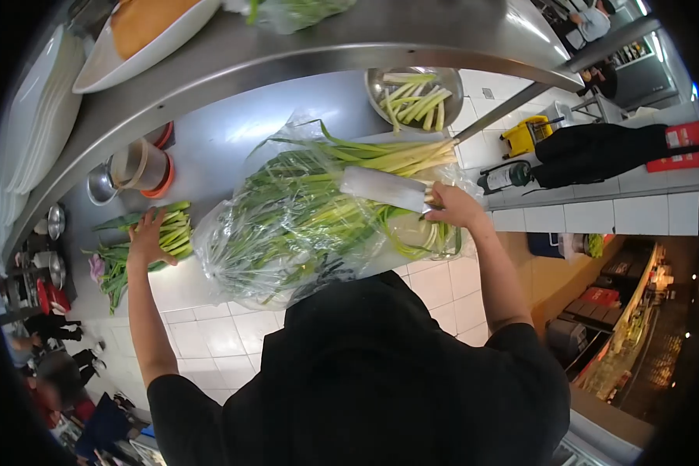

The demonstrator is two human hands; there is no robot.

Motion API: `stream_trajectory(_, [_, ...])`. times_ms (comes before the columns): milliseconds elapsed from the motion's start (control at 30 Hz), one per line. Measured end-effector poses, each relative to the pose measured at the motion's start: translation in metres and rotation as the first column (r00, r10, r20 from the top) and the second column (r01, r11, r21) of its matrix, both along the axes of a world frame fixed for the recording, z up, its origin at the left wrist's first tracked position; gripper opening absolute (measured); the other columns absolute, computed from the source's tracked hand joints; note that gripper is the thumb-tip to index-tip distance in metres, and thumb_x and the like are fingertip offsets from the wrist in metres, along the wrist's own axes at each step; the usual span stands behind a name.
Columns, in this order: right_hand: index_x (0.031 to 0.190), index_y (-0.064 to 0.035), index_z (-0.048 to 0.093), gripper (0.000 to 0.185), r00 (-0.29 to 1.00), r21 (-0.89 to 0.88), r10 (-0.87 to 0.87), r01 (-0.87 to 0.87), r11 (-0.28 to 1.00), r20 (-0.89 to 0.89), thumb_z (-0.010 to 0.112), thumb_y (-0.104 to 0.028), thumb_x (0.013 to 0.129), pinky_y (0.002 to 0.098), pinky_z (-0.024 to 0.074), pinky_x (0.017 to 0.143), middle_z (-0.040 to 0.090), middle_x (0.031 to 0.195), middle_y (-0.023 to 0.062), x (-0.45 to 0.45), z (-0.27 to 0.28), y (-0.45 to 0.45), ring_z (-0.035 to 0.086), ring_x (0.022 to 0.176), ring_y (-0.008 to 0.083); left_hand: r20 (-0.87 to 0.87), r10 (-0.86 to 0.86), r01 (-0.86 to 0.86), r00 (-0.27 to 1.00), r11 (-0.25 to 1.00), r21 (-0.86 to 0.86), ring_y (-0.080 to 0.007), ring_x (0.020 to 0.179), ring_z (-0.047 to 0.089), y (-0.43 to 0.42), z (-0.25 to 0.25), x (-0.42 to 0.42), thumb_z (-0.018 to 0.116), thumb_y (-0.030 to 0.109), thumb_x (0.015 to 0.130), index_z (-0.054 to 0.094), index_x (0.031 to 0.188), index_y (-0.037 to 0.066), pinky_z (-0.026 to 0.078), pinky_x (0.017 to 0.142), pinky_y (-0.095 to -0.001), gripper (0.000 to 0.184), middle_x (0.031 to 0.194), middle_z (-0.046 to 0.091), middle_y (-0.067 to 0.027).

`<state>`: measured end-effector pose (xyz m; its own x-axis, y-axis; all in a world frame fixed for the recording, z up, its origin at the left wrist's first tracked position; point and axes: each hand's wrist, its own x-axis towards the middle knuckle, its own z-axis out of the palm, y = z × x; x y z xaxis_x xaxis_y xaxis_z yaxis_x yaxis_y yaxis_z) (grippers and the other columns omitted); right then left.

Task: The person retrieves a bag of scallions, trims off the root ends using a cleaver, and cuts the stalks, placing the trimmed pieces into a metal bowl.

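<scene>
My right hand [453, 208] grips the handle of a cleaver [382, 189], its broad blade lying flat above a large heap of long green leafy stalks [295, 210]. A clear plastic bag [213, 252] wraps much of that heap, whose pale ends point right. On the left, my left hand [147, 242] rests with fingers spread on a smaller bunch of cut green stalks [179, 231]. Just beyond the heap, a metal bowl [373, 93] contains pale stalk pieces [423, 106].
Overhead, a steel shelf [412, 39] carries stacked white plates [43, 124] and a dish [93, 66]. Tubs [141, 165] and a small metal bowl [101, 185] stand at the counter's back left. Other people [62, 373] are at the lower left.
</scene>
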<state>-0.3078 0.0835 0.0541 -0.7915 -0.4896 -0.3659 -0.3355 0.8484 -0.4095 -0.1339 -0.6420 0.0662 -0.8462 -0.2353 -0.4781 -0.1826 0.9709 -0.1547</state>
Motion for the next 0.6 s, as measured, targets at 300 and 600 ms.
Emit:
stream_trajectory(300, [0.115,-0.0019,0.047,0.049,0.969,0.008,0.021,-0.02,1.0,-0.246,0.073,-0.017,0.075,0.0537,0.0546,0.086,0.068,0.106,0.0271,0.027,-0.003,-0.001,0.067,0.099,0.0453,-0.572,0.228,0.307,0.788,0.66,0.686,-0.0239,0.098,0.071,0.226,0.078,-0.105,0.076,0.014,0.091,0.069,0.119,0.0,0.054,0.086,-0.0342,0.032,0.111,0.074,-0.0141])
stream_trajectory(600, [0.109,-0.0019,0.052,0.036,0.911,-0.403,-0.412,0.38,0.833,0.008,0.067,-0.017,0.08,0.0504,0.0501,0.069,0.064,0.078,0.0219,0.061,0.02,0.077,0.063,0.073,0.0404,-0.383,-0.104,0.288,0.918,0.838,0.464,-0.0369,0.097,0.07,0.421,0.026,-0.197,0.065,0.025,0.097,0.07,0.115,-0.003,0.054,0.091,-0.0423,0.033,0.105,0.075,-0.0184])
